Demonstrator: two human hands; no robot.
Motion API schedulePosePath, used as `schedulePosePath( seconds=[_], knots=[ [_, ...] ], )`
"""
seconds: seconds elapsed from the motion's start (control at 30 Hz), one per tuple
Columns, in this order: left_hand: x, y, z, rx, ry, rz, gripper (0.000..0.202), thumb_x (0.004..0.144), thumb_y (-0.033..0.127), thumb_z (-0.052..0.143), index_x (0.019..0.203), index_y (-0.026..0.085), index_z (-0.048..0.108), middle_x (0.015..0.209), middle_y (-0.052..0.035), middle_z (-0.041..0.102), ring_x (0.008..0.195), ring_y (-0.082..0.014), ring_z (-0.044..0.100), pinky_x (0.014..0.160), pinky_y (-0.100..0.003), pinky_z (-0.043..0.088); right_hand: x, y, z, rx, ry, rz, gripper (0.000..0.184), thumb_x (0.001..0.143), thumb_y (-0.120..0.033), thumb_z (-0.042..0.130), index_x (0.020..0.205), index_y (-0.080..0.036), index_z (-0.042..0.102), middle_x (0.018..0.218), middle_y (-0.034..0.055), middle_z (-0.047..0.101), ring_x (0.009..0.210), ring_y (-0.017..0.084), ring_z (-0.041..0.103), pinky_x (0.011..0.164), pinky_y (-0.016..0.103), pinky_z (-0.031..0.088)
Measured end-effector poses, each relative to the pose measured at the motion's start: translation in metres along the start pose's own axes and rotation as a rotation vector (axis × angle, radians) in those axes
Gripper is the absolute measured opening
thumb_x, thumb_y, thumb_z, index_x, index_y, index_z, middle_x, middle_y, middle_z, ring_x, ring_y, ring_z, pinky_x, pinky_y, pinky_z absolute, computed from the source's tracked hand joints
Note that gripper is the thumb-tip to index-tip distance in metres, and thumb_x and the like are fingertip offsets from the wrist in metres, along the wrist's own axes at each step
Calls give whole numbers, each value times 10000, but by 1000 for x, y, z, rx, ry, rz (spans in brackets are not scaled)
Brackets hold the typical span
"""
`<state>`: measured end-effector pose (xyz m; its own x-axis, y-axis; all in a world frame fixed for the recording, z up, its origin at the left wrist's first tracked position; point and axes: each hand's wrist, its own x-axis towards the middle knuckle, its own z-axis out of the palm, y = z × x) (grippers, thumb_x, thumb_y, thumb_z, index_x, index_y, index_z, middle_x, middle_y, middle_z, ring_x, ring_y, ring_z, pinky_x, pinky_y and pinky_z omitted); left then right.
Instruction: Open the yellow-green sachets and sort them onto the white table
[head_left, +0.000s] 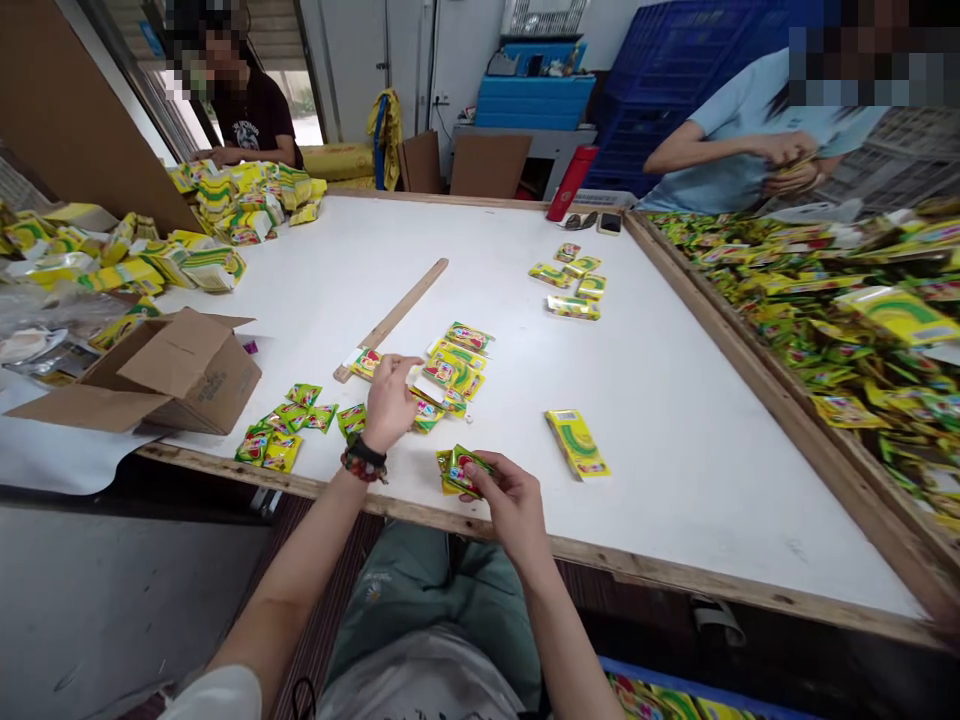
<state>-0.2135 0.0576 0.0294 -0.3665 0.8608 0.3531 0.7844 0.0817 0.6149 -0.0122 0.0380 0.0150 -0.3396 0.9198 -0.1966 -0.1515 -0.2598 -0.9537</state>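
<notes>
My right hand grips a small stack of yellow-green sachets near the front edge of the white table. My left hand, with a beaded bracelet on the wrist, reaches forward with its fingers pinching at a loose pile of sachets. Whether it holds one I cannot make out. More sachets lie scattered to the left of that hand. A single larger yellow packet lies to the right.
A wooden stick lies diagonally beyond the pile. An open cardboard box stands at the left. Sachet heaps fill the far left and a wooden-framed bin at right. Two other people work at the far side. A red bottle stands at the back.
</notes>
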Motion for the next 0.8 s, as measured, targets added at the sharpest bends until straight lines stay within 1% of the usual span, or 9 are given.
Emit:
schedulePosePath(
  seconds=[0.1,0.2,0.3,0.37,0.43,0.5,0.6,0.67,0.8],
  knots=[
    [36,-3,-1,231,-188,210,753,663,-105,396,1301,270,535,1429,-95,389,1262,-267,415,1007,-430,402,-5,-8,-16,8,64,-73,273,658,-386,799,807,-173,715,667,6,701,560,138,604,453,271,576],
    [63,-4,-1,339,-465,434,675,752,-71,396,1247,355,566,1543,-6,282,1339,-270,333,1039,-470,350,-10,-12,-26,2,72,-93,258,675,-379,789,812,-176,710,682,7,700,541,131,591,435,264,560],
    [80,1,2,328,-689,543,476,815,17,488,1093,371,643,1507,26,383,1359,-241,349,1064,-450,328,-13,-10,-26,3,56,-75,265,683,-388,782,820,-176,703,674,8,693,550,138,597,439,268,559],
    [84,3,3,303,-792,594,444,731,24,610,1019,358,660,1454,21,463,1369,-241,359,1071,-425,330,-14,-7,-23,13,42,-59,276,684,-397,781,826,-176,699,676,10,694,574,147,608,451,266,558],
    [83,2,1,306,-847,674,525,602,23,696,1026,328,647,1412,-5,511,1386,-276,338,1087,-436,312,-14,-5,-22,11,47,-64,281,689,-408,777,827,-177,696,686,15,697,598,152,617,480,268,559],
    [77,-2,-4,314,-834,744,577,554,92,733,1090,272,616,1343,-67,561,1357,-318,370,1090,-452,303,-15,-5,-22,-16,83,-106,278,702,-420,764,819,-178,692,691,18,693,607,152,614,514,270,553],
    [54,-4,-15,312,-713,723,571,643,263,704,1188,191,547,1192,-123,618,1160,-320,540,1019,-430,383,-15,-10,-23,-47,181,-196,268,733,-425,740,836,-185,681,687,8,668,608,141,595,542,264,538],
    [30,1,-22,302,-612,663,579,708,321,661,1244,177,497,1164,-124,613,1067,-297,585,946,-404,442,-15,-15,-21,-28,235,-249,257,757,-418,724,867,-192,669,701,1,654,614,138,586,549,265,537],
    [-28,23,-25,223,-452,537,559,773,354,643,1273,182,460,1136,-112,627,1026,-277,616,841,-373,503,-15,-26,-10,1,293,-379,213,794,-389,696,890,-203,656,794,18,669,681,153,614,603,289,551]
  ],
)
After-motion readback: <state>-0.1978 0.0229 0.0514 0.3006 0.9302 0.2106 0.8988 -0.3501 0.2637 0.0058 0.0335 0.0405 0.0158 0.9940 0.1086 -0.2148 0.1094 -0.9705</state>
